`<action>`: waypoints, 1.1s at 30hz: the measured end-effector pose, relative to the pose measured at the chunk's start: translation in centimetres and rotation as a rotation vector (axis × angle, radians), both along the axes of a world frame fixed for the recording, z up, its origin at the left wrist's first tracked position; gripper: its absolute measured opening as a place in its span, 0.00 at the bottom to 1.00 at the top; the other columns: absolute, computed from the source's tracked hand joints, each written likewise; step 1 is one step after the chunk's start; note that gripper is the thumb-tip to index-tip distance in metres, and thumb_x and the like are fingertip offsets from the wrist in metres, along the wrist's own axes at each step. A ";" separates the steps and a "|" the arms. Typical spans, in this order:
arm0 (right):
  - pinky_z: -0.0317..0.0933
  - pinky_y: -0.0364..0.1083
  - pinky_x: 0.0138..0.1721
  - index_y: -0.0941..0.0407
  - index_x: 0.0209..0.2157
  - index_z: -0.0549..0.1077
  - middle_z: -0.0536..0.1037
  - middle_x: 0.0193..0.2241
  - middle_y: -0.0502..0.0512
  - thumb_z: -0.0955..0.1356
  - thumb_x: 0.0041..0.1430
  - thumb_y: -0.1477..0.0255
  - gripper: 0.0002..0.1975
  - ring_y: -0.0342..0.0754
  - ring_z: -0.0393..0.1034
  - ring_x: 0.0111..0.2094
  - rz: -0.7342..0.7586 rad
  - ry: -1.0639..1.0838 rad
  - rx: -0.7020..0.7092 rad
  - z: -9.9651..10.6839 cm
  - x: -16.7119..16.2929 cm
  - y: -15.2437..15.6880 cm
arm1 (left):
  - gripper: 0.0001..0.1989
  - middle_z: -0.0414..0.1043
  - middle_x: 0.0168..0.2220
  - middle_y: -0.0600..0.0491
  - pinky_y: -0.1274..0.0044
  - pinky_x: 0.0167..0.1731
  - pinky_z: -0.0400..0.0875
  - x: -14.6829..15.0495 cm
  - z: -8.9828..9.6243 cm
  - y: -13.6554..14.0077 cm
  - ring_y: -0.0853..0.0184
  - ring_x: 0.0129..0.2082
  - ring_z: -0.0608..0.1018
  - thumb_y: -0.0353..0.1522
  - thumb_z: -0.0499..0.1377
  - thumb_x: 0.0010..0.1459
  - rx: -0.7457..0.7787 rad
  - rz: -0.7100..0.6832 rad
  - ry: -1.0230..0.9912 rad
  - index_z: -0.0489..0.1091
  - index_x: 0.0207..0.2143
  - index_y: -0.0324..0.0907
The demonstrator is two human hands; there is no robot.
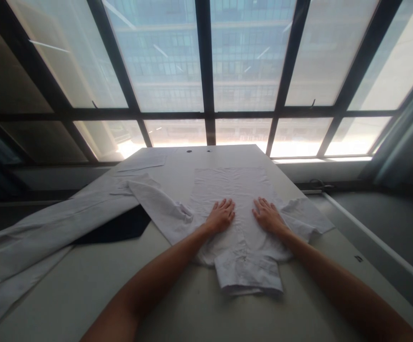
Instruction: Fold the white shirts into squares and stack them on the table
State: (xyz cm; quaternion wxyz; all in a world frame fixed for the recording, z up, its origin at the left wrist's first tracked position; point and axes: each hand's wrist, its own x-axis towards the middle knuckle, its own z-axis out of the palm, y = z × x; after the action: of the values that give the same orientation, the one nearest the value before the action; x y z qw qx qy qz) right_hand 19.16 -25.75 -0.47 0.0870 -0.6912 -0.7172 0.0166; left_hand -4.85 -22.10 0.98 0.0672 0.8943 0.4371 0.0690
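A white, long-sleeved cloth shirt point(244, 237) lies spread over the middle of a broad white table point(177, 294), its collar end towards the near edge and its body running up towards the far edge. The person's left hand point(221, 215) rests palm down on the shirt, fingers straight and slightly parted, gripping nothing; the right hand point(267, 216) lies just as flat beside it, a strip of cloth between them.

One sleeve, creased, reaches out to the table's right edge. The other slants towards the far left corner, where it meets a second, rumpled white cloth garment point(60, 218) that covers much of the left edge and crowds that side. A flat, dark navy piece point(117, 225) shows from under this garment, its pointed end near the shirt. Thin white sheets point(144, 162) lie near the far left corner, and two small dark round spots point(189, 151) sit close to the far edge; a small dark mark point(358, 259) is by the right edge.

Past the far edge stand tall dark-framed windows point(209, 71). Beyond the right edge are a long white rail point(377, 240) and a grey-blue curtain point(406, 128).
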 end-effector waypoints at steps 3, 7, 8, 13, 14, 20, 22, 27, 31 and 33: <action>0.37 0.57 0.67 0.60 0.68 0.55 0.52 0.70 0.63 0.55 0.71 0.62 0.29 0.55 0.42 0.70 -0.007 0.016 0.002 0.1 0.0 0.1 | 0.30 0.43 0.72 0.49 0.60 0.67 0.43 -0.1 0.2 -0.1 0.60 0.71 0.45 0.43 0.40 0.72 -0.001 -0.043 -0.036 0.43 0.71 0.44; 0.37 0.57 0.67 0.60 0.68 0.57 0.53 0.69 0.63 0.55 0.70 0.63 0.29 0.55 0.43 0.70 -0.008 0.027 0.021 0.0 0.0 0.1 | 0.33 0.38 0.73 0.52 0.57 0.67 0.40 -0.1 0.4 -0.5 0.59 0.72 0.42 0.50 0.38 0.70 0.003 -0.174 -0.015 0.36 0.72 0.49; 0.37 0.57 0.67 0.60 0.68 0.57 0.53 0.69 0.63 0.56 0.70 0.63 0.29 0.55 0.43 0.70 -0.007 0.031 0.027 0.0 0.0 0.1 | 0.33 0.39 0.73 0.52 0.56 0.66 0.39 -0.1 0.4 -0.5 0.58 0.72 0.43 0.51 0.38 0.70 -0.002 -0.191 0.008 0.38 0.72 0.50; 0.38 0.56 0.67 0.61 0.67 0.58 0.53 0.69 0.63 0.56 0.70 0.64 0.29 0.54 0.44 0.69 -0.002 0.056 0.029 0.3 0.0 -0.2 | 0.31 0.41 0.72 0.52 0.55 0.66 0.39 -0.1 0.6 -0.5 0.57 0.72 0.44 0.50 0.38 0.71 -0.020 -0.189 0.057 0.46 0.71 0.52; 0.38 0.56 0.67 0.61 0.67 0.58 0.53 0.69 0.63 0.56 0.70 0.64 0.29 0.54 0.44 0.69 -0.004 0.060 0.024 0.4 0.0 -0.2 | 0.30 0.41 0.72 0.53 0.55 0.66 0.39 -0.1 0.6 -0.5 0.58 0.72 0.44 0.50 0.38 0.71 -0.021 -0.187 0.057 0.47 0.71 0.52; 0.41 0.52 0.67 0.60 0.64 0.64 0.59 0.67 0.61 0.59 0.67 0.67 0.27 0.51 0.48 0.68 -0.026 0.150 0.040 0.4 0.3 0.1 | 0.29 0.41 0.72 0.53 0.56 0.66 0.40 -0.2 0.8 -0.5 0.58 0.72 0.45 0.49 0.39 0.71 -0.031 -0.182 0.046 0.48 0.70 0.54; 0.45 0.49 0.66 0.61 0.63 0.66 0.62 0.66 0.61 0.61 0.64 0.70 0.27 0.49 0.53 0.67 -0.015 0.214 0.062 0.4 0.7 0.4 | 0.29 0.41 0.72 0.53 0.55 0.66 0.40 -0.2 0.8 -0.5 0.58 0.71 0.45 0.49 0.39 0.71 -0.029 -0.182 0.045 0.48 0.70 0.54; 0.51 0.50 0.65 0.60 0.61 0.69 0.69 0.62 0.58 0.59 0.63 0.72 0.26 0.50 0.61 0.63 -0.032 0.337 0.164 1.5 2.2 1.0 | 0.28 0.42 0.72 0.53 0.55 0.66 0.41 -0.2 0.9 -0.6 0.58 0.71 0.46 0.48 0.39 0.71 -0.030 -0.182 0.049 0.49 0.70 0.53; 0.49 0.52 0.66 0.60 0.66 0.61 0.64 0.64 0.61 0.56 0.67 0.69 0.28 0.52 0.56 0.66 -0.077 0.305 0.252 1.5 3.0 0.9 | 0.28 0.41 0.72 0.53 0.56 0.66 0.40 -0.2 1.0 -0.7 0.58 0.71 0.45 0.48 0.39 0.72 -0.034 -0.181 0.050 0.49 0.70 0.53; 0.46 0.53 0.66 0.60 0.69 0.55 0.57 0.68 0.62 0.56 0.69 0.65 0.30 0.53 0.48 0.69 -0.059 0.240 0.214 0.9 2.9 0.7 | 0.28 0.41 0.72 0.53 0.56 0.66 0.40 -0.3 1.0 -0.6 0.58 0.72 0.45 0.48 0.39 0.71 -0.036 -0.178 0.048 0.49 0.70 0.53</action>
State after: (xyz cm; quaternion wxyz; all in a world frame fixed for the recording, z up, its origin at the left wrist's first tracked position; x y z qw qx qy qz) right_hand 22.10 -25.08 0.43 0.2456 -0.6919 -0.6787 0.0201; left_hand -5.11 -22.75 1.98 0.0785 0.9297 0.3584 0.0332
